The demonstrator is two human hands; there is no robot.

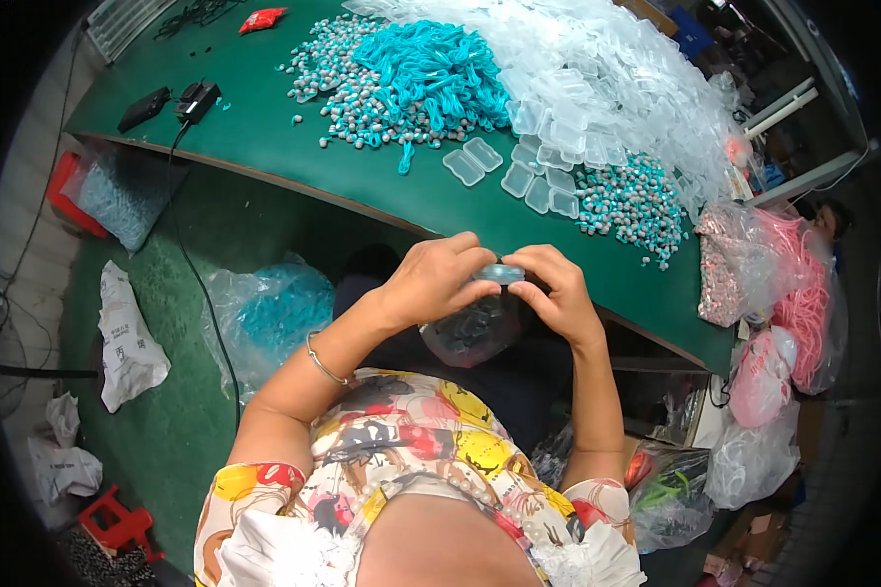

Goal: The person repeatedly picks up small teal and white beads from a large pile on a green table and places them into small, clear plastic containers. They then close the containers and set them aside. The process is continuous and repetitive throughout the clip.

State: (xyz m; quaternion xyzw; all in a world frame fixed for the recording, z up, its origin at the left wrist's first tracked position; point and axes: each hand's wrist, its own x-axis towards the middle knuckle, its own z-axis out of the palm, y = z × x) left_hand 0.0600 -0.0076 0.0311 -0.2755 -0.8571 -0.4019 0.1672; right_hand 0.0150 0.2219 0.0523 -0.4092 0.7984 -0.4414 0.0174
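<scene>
Between both hands, just off the table's near edge, is a small clear plastic case (500,274) with something teal inside. My left hand (439,279) pinches its left end with thumb and fingers. At the opposite end, my right hand (556,293) grips it the same way. The case looks closed; its contents are too small to make out. Below it, over my lap, a clear bag (472,333) holds several similar cases. On the table beyond lie open empty cases (472,161) and a small pile of teal-and-grey plugs (634,207).
The green table (264,147) carries a heap of teal cords (431,73), more grey plugs (347,108) and a large mound of clear cases (607,73). A black adapter (198,101) trails a cable leftward. Bags of pink plugs (722,269) and pink cords (803,313) hang at right.
</scene>
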